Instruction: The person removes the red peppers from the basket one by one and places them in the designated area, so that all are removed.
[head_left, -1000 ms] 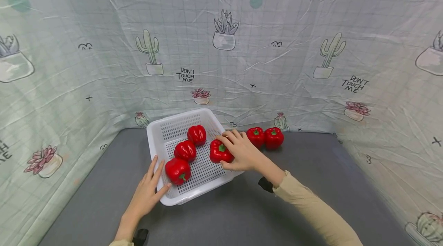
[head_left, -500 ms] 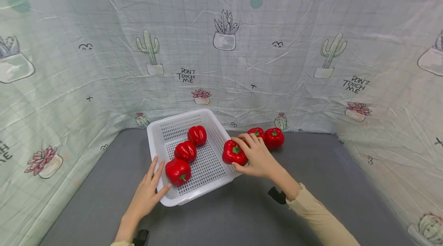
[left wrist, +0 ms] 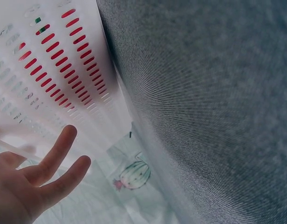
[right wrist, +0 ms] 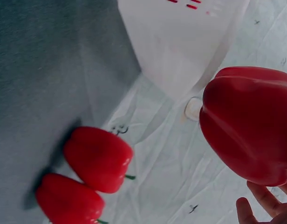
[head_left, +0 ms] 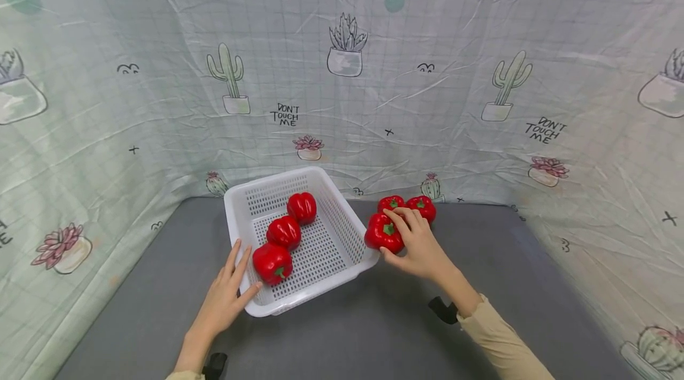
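My right hand (head_left: pixel 419 244) grips a red bell pepper (head_left: pixel 383 233) with a green stem, just off the basket's right rim. In the right wrist view this held pepper (right wrist: pixel 250 126) looks large, with fingertips under it. My left hand (head_left: pixel 221 297) rests on the left rim of the white perforated basket (head_left: pixel 315 293), fingers spread and fairly straight. Through the basket's slots in the left wrist view, red shows beside the left fingers (left wrist: pixel 64 144). Inside the basket sit three red peppers, a rear one (head_left: pixel 301 208), a middle one (head_left: pixel 284 232) and a front one (head_left: pixel 272 263).
Two more red peppers, a left one (head_left: pixel 390 204) and a right one (head_left: pixel 422 208), stand side by side on the grey table (head_left: pixel 342 332) near the back edge. A cactus-print cloth (head_left: pixel 342 107) hangs behind and along both sides.
My right hand has carried its pepper rightward from above the basket's interior to outside the right rim. The left hand and the basket have stayed in place.
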`<state>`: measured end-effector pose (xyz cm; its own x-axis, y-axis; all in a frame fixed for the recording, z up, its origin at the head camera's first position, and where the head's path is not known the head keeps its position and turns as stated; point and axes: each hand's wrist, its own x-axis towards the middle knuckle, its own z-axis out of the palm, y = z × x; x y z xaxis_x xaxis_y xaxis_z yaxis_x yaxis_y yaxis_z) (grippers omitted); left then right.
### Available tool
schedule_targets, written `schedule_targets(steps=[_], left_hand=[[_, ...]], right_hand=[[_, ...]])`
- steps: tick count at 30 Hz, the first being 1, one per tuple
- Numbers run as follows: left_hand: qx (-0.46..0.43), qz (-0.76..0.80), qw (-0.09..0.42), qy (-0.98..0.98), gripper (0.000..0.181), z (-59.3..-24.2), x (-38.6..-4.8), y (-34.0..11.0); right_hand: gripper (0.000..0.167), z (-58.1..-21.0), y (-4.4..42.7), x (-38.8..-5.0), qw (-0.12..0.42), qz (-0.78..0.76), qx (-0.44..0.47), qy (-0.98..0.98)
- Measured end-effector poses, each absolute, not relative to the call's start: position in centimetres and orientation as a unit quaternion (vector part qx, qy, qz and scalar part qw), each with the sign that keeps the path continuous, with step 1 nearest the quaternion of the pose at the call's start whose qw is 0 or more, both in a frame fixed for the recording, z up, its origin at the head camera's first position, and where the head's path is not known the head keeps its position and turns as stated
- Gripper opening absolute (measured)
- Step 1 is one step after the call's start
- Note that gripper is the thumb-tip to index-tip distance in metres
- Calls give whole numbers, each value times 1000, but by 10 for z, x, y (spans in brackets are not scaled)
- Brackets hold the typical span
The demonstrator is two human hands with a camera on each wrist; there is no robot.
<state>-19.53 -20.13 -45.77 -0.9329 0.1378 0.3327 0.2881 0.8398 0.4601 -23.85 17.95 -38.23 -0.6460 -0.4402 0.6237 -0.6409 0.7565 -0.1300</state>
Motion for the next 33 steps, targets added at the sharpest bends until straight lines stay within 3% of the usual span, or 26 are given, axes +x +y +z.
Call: schedule_targets(steps=[16, 33], left_hand=[[-107, -257, 140, -950, 72, -456, -195, -201], [-103, -220, 139, -960, 73, -453, -194, -200]], right_hand=[[70, -408, 203, -249, 284, 176, 228, -914], [63, -436, 216, -268, 280, 119, 227, -925]])
